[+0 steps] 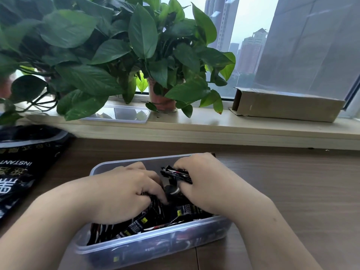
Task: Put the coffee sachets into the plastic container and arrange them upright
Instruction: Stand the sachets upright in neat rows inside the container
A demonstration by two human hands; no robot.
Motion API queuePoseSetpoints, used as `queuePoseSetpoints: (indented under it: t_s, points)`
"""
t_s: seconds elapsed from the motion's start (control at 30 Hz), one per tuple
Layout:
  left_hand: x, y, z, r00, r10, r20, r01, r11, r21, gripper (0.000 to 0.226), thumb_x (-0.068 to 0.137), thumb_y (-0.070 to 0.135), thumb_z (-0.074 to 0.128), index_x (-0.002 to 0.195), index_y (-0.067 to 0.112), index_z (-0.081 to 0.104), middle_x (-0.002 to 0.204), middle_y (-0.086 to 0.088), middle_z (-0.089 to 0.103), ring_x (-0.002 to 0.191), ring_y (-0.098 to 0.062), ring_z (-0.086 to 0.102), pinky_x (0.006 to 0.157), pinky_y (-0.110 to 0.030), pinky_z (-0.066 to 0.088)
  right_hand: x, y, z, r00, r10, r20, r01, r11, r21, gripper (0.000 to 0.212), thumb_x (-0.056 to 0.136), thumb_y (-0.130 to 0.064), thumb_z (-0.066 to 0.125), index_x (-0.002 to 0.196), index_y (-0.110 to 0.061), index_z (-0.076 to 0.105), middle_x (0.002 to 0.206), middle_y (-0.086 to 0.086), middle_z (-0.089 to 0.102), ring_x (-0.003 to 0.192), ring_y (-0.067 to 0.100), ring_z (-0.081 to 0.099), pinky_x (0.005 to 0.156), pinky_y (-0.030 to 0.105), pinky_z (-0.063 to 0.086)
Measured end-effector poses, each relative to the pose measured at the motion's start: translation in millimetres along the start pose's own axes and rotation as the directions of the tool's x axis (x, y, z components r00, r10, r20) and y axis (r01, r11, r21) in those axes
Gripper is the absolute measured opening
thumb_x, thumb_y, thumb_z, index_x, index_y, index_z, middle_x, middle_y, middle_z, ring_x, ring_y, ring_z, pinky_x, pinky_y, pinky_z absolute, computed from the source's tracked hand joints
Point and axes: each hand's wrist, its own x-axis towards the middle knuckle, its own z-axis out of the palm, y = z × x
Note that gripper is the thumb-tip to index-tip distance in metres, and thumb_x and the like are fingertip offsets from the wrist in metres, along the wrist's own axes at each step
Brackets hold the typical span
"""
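Sachets [155, 221] lie jumbled in plastic container [152, 238], under both hands' fingers. Right hand [204, 182] pinches a small bundle; left hand [124, 193] curls round others. Likely light, slick, floppy; best gripped mid-length in stacks.

Black foil coffee sachets [148, 225] with white lettering, small yellow squares and red-and-white streaks, translucent frosted plastic container [155, 243], brown wood-grain surface [292, 182], large black bag [23, 166] with white print, dark green leafy plant [85, 78] in terracotta-red pot [164, 103], plain brown cardboard box [286, 106], pale cream windowsill [214, 125]
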Motion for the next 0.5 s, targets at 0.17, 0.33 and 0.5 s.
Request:
queuePoseSetpoints:
  t_s: [0.17,0.33,0.5]
  points:
    - [1.4,-0.7,-0.3,1.0,0.012,0.0,-0.012,1.0,0.011,0.059,0.073,0.03,0.031,0.115,0.057,0.063,0.127,0.047,0.046,0.124,0.008,0.032,0.112,-0.025,0.03,-3.6,1.2,-11.2,0.997,0.023,-0.071,-0.013,0.99,0.14,0.019,0.095,-0.024,0.057,0.113,-0.023,0.062,0.104,-0.005,0.066,0.091,0.014,0.055,0.074,0.028,0.043]
    - [1.9,-1.0,0.0,0.999,0.043,0.007,-0.043,0.999,0.005,0.051,0.072,0.029,0.032,0.097,0.066,0.058,0.128,0.05,0.044,0.126,0.011,0.03,0.112,-0.022,0.028,-2.8,2.1,-7.4,0.995,0.044,-0.092,-0.02,0.97,0.242,0.011,0.096,-0.027,0.058,0.107,-0.025,0.059,0.094,-0.008,0.063,0.081,0.012,0.057,0.068,0.027,0.046]
    - [1.1,-2.7,1.1,0.997,0.075,-0.003,-0.075,0.997,-0.02,0.052,0.072,0.029,0.035,0.084,0.077,0.053,0.127,0.053,0.041,0.126,0.014,0.028,0.112,-0.021,0.028,-4.0,-1.6,-4.5,0.998,0.059,-0.037,-0.046,0.954,0.296,0.016,0.091,-0.033,0.063,0.107,-0.031,0.06,0.094,-0.011,0.067,0.087,0.012,0.06,0.071,0.028,0.048]
